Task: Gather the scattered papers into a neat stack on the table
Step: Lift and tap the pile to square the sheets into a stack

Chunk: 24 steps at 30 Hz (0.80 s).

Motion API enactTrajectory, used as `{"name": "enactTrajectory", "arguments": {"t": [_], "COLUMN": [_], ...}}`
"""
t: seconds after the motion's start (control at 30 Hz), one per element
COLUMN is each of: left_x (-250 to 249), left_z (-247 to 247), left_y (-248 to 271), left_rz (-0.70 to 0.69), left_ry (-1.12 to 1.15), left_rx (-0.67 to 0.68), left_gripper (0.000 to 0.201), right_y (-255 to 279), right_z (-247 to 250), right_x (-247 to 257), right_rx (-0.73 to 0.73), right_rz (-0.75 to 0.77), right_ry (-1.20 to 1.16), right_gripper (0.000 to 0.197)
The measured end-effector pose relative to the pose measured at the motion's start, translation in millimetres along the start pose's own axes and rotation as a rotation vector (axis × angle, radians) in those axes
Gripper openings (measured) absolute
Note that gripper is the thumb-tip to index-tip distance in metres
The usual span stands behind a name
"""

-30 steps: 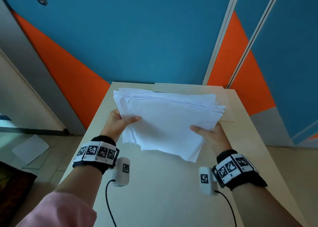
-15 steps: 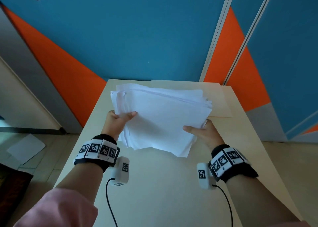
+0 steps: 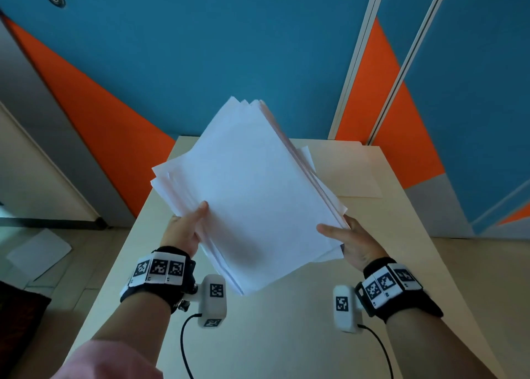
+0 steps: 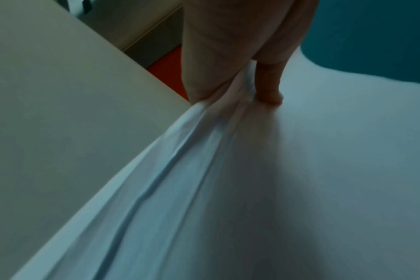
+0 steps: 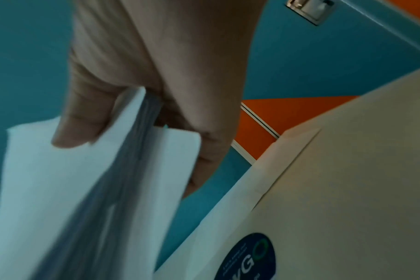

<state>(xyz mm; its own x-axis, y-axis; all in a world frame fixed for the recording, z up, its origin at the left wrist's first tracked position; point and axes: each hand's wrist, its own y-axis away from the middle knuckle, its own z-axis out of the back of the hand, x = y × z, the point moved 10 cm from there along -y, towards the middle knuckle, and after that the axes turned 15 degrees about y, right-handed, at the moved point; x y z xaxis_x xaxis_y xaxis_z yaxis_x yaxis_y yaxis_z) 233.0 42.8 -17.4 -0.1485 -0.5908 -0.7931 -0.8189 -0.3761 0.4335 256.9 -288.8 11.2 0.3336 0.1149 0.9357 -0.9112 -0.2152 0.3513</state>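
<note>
You hold paper bundle (image 3: pixel 252 195) mid-frame, tilted above table (image 3: pixel 286 335). Left hand (image 3: pixel 183 229) & right hand (image 3: pixel 348 242) pinch opposite edges, prob. to square uneven sheets before laying down.

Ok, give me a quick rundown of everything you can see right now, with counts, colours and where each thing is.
Papers: one uneven bundle, white, held tilted above the table between both hands; sheet count cannot be told.
Table: one, cream, below the hands.
Folder: one, cream, flat at the table's far right.
Sheet: one, white, on the floor left of the table.
Sticker: one, dark blue, round, on the table near the right hand.
Wall: blue with orange wedges, behind the table.
Wrist cameras: two, white, cabled, one under each wrist.
Left hand: pinches the bundle's left edge.
Right hand: pinches the bundle's right corner.
</note>
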Motion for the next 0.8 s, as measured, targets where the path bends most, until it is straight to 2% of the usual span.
{"name": "enactTrajectory", "arguments": {"t": [0.03, 0.07, 0.13, 0.17, 0.27, 0.33, 0.37, 0.47, 0.57, 0.67, 0.73, 0.8], "left_x": [0.0, 1.9, 11.5, 18.9, 45.2, 60.5, 62.8, 75.3, 81.1, 79.2, 77.0, 76.8], "left_z": [0.8, 7.7, 21.8, 30.6, 49.5, 54.1, 54.3, 73.3, 80.2, 81.1, 80.0, 80.5], "left_y": [0.8, -3.8, -10.1, -13.3, -8.8, 3.3, 8.3, 17.1, 25.2, 24.9, 19.3, 16.8], "left_rz": [0.014, 0.029, 0.097, 0.145, 0.277, 0.366, 0.364, 0.392, 0.394, 0.358, 0.323, 0.326], "left_ry": [-0.018, -0.033, -0.133, -0.193, -0.251, -0.339, -0.386, -0.532, -0.645, -0.857, -0.889, -0.898], "left_rx": [-0.004, -0.032, -0.085, -0.102, -0.130, -0.128, -0.107, -0.155, -0.182, -0.190, -0.193, -0.198], "left_gripper": [0.021, 0.023, 0.049, 0.055, 0.037, 0.032, 0.034, 0.056, 0.054, 0.058, 0.058, 0.058], "right_y": [-1.4, -1.0, 0.0, 0.4, 2.2, 1.8, 1.0, 5.9, 8.4, 7.3, 5.6, 2.4], "right_z": [1.6, 1.6, -2.7, -6.0, -17.8, -18.9, -18.3, -20.2, -14.7, -2.9, 4.1, 10.2], "right_x": [-0.7, 3.3, 6.1, 0.2, -34.6, -58.5, -69.7, -90.7, -105.2, -121.2, -127.1, -123.9], "right_rx": [0.004, 0.022, 0.102, 0.150, 0.271, 0.282, 0.287, 0.318, 0.305, 0.301, 0.282, 0.228], "right_rz": [0.000, 0.025, 0.044, 0.019, -0.094, -0.143, -0.167, -0.241, -0.293, -0.313, -0.307, -0.262], "right_ry": [0.015, 0.047, 0.049, 0.048, 0.130, 0.211, 0.245, 0.305, 0.332, 0.487, 0.594, 0.630], "right_gripper": [0.090, 0.102, 0.102, 0.100, 0.104, 0.099, 0.101, 0.107, 0.099, 0.094, 0.091, 0.079]}}
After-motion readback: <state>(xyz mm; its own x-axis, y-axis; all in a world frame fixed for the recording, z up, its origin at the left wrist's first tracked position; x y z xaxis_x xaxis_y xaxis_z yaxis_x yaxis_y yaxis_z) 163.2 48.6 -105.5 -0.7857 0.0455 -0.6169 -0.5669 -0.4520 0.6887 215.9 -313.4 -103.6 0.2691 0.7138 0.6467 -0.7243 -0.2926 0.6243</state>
